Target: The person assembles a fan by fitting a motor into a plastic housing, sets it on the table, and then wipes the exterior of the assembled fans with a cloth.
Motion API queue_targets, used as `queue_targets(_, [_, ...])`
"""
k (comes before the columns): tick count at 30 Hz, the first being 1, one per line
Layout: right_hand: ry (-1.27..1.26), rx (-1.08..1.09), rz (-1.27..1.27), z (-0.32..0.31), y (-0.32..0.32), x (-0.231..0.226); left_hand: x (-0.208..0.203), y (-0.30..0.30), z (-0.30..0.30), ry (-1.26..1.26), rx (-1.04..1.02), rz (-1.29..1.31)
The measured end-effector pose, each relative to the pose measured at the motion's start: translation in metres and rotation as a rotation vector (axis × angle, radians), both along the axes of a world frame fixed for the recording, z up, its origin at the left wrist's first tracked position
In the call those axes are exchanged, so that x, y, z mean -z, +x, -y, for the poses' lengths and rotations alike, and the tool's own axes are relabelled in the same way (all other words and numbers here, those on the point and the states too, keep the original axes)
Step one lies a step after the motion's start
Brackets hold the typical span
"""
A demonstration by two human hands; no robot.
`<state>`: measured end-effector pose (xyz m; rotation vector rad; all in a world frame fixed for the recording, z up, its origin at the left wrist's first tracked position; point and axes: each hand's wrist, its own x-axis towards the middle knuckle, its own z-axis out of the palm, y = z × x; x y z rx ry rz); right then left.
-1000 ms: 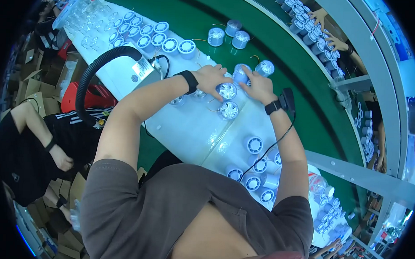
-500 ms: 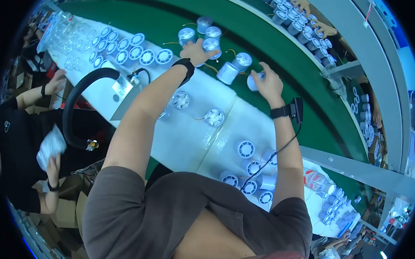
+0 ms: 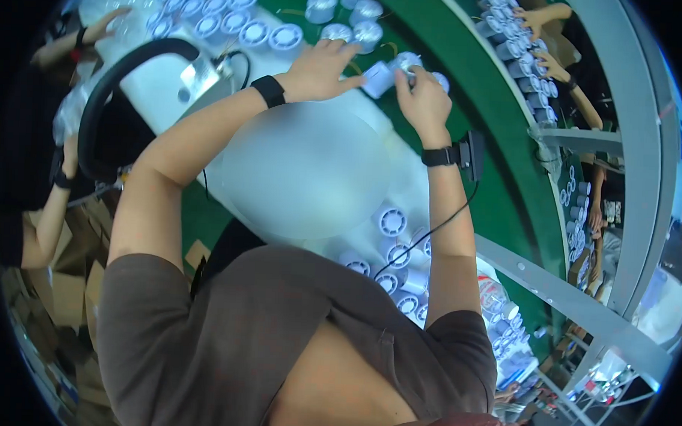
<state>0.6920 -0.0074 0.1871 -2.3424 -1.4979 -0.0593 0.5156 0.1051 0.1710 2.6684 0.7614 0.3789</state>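
Observation:
My left hand (image 3: 321, 69) is stretched out with its fingers apart, over the far edge of the white worktop. Its fingertips reach the near side of a white cylindrical fan unit (image 3: 336, 34) with a clear finned top. My right hand (image 3: 426, 102) has its thumb and fingers drawn together in a pinch. They are at a second fan unit (image 3: 406, 61) with a short yellowish wire; what they pinch is hidden. Between my hands a white cylinder (image 3: 377, 80) lies tilted on the green belt. Another fan unit (image 3: 440, 81) is partly behind my right fingers.
More fan units (image 3: 367, 37) stand on the green conveyor belt (image 3: 479, 135). White slotted cylinders (image 3: 255, 33) sit at the back left, others (image 3: 392, 221) near my right forearm. A black hose (image 3: 96, 114) curves at left. Co-workers' hands (image 3: 539, 21) handle cylinders across the belt. The worktop's middle is blurred.
The view has shifted, so the belt items appear higher. My right hand has left the rightmost unit for the one beside it. My left hand has drawn back from on top of the units.

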Motion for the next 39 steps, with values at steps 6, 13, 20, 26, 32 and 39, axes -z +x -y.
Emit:
queue_targets(6, [-0.267, 0.09, -0.01, -0.039, -0.033, 0.024, 0.0, -0.072, 0.029, 0.289, 0.236, -0.135])
queue_targets(13, [0.154, 0.026, -0.139, -0.03, -0.022, 0.031, 0.01, -0.08, 0.029, -0.029, 0.192, -0.144])
queue_targets(20, [-0.07, 0.288, -0.048, 0.049, 0.031, 0.05, 0.006, -0.005, 0.015, -0.048, -0.011, 0.164])
queue_targets(26, [0.035, -0.384, -0.073, 0.075, -0.065, -0.001, 0.028, 0.067, -0.011, 0.085, -0.274, -0.051])
queue_targets(32, [-0.056, -0.443, -0.1, 0.104, -0.08, 0.023, 0.016, 0.051, 0.006, 0.046, -0.332, -0.072])
queue_targets(39, [0.092, -0.15, 0.261, 0.004, -0.021, 0.016, -0.063, -0.026, 0.032, -0.782, 0.092, 0.432])
